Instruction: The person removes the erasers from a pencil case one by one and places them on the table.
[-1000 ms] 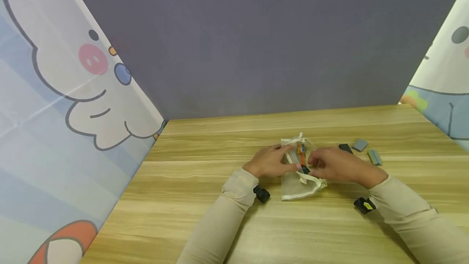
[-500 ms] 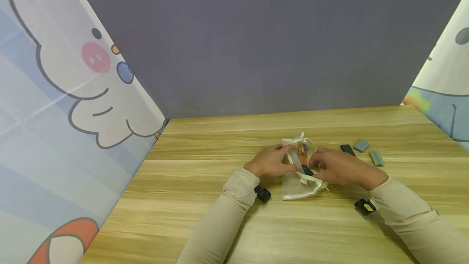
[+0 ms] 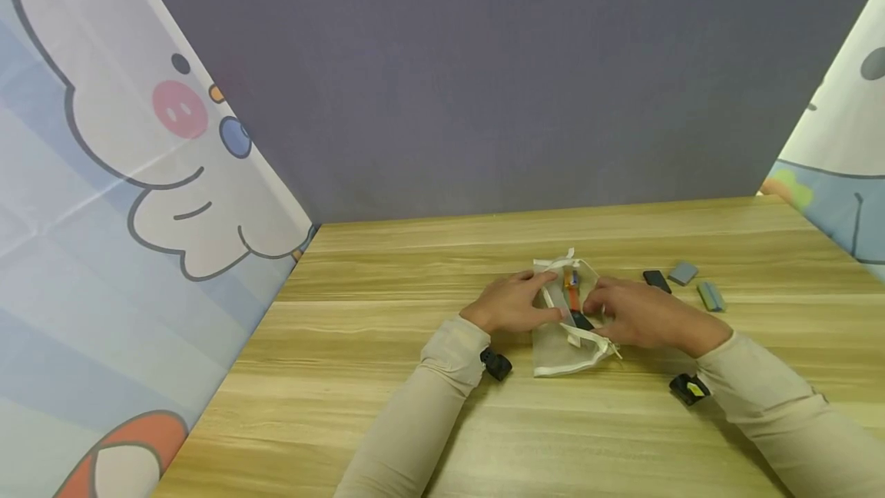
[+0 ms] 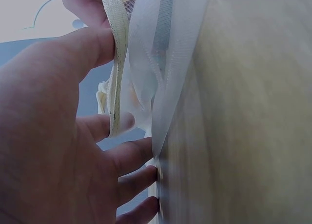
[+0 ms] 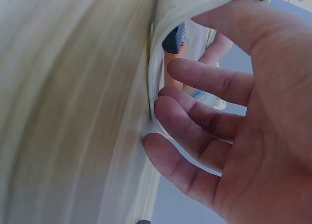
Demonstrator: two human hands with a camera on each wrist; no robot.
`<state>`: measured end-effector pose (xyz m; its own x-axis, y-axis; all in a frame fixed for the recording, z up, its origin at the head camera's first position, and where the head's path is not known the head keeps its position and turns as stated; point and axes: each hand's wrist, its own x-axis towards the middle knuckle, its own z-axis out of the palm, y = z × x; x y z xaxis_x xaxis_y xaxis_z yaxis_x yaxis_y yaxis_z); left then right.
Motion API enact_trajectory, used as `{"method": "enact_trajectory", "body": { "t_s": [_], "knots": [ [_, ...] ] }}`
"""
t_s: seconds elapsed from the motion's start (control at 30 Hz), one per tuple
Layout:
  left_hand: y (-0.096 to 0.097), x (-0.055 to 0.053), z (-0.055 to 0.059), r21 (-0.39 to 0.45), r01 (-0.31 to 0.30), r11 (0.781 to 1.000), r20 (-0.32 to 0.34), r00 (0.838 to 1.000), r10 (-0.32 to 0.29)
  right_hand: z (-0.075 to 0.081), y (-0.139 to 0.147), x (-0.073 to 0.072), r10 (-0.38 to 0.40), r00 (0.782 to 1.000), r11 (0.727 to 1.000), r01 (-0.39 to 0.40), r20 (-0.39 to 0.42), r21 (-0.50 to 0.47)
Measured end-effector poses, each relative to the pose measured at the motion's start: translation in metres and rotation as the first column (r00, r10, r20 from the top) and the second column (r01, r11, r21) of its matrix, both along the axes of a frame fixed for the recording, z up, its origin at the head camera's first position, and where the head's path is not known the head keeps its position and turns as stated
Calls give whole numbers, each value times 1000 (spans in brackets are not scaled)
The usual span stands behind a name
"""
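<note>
A white mesh bag (image 3: 553, 360) with a pale fabric rim lies on the table, its mouth turned to the right. My left hand (image 3: 512, 303) rests at the left of the mouth, thumb and index finger spread against the rim band (image 4: 119, 53) in the left wrist view. My right hand (image 3: 639, 313) reaches into the mouth, thumb under the rim (image 5: 195, 7) and fingers loosely bent with nothing between them. Inside show a dark block (image 3: 581, 320) and an orange strip-like piece (image 3: 573, 298); small blue-and-orange pieces (image 3: 571, 278) lie behind. Mesh partly veils the contents.
Beyond my right hand a black block (image 3: 656, 280), a grey block (image 3: 683, 273) and a green-and-blue block (image 3: 710, 297) lie on the wooden table (image 3: 415, 267). A grey panel (image 3: 498, 83) rises behind the table, with cartoon-printed sheets (image 3: 83, 198) at both sides.
The dark block has shifted slightly right and down in the bag's mouth. My right fingers have spread a little at the rim; my left hand has hardly moved.
</note>
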<state>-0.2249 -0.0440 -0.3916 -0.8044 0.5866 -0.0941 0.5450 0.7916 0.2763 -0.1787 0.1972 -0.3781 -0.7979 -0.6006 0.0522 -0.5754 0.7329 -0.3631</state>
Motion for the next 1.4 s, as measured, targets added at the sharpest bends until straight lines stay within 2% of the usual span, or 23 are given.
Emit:
{"method": "enact_trajectory", "body": {
  "t_s": [0.23, 0.53, 0.7, 1.0, 1.4],
  "knots": [
    [0, 0, 1, 0, 6, 1000, -11, 1000, -6, 2, 4, 0, 26, 1000, 1000, -26, 9, -15],
    [1, 1, 1, 7, 3, 1000, 13, 1000, -3, 5, 7, 0, 37, 999, 999, -37, 26, 2],
    [0, 1, 2, 2, 10, 1000, -1, 1000, -10, 5, 6, 0, 36, 999, 999, -36, 30, 1],
    [0, 1, 1, -13, -1, 1000, -2, 1000, 1, 2, 4, 1, 44, 998, 999, -43, -37, 30],
    [0, 0, 1, -9, 3, 1000, -1, 1000, -3, 1, 2, 1, 48, 998, 999, -47, -47, 28]
  ]
}}
